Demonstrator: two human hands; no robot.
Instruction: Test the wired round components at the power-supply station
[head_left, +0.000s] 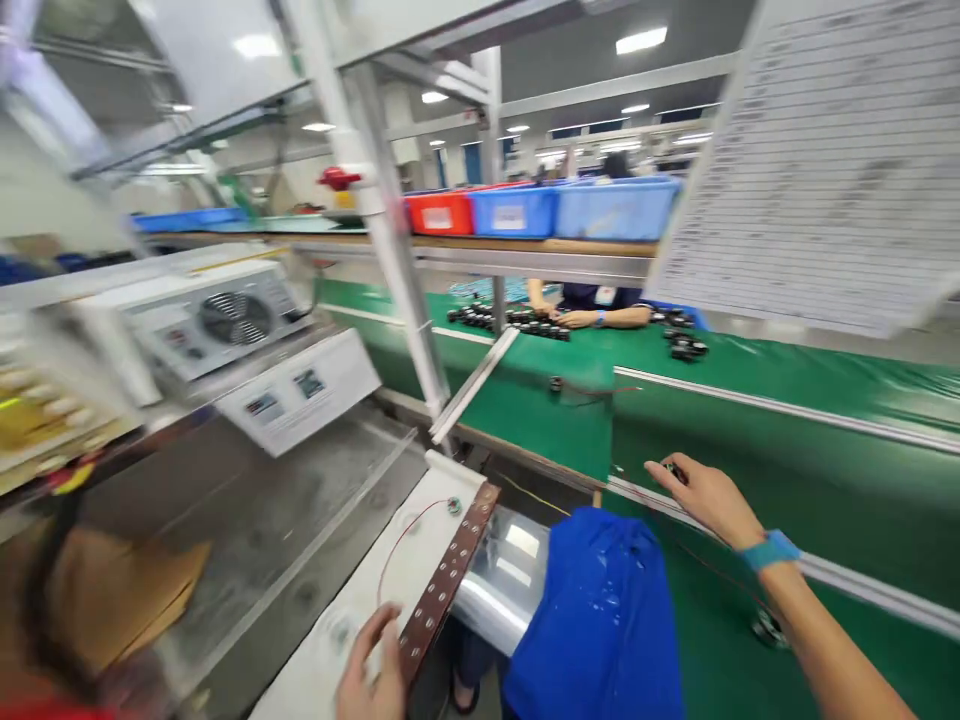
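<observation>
My left hand is at the near end of a white board, beside a brown strip with a row of round holes. Its thumb and index finger close at the end of a thin red wire, which curves up to a small round part on the board. Over the green belt, my right hand, with a blue wristband, pinches a small dark part mostly hidden by the fingers. Below the right forearm lies another round part, with a thin wire trailing near it.
A blue cloth and a clear plastic sheet lie between my hands. Across the green belt, another person's hands work among dark parts. A grey fan unit stands left; bins line the shelf.
</observation>
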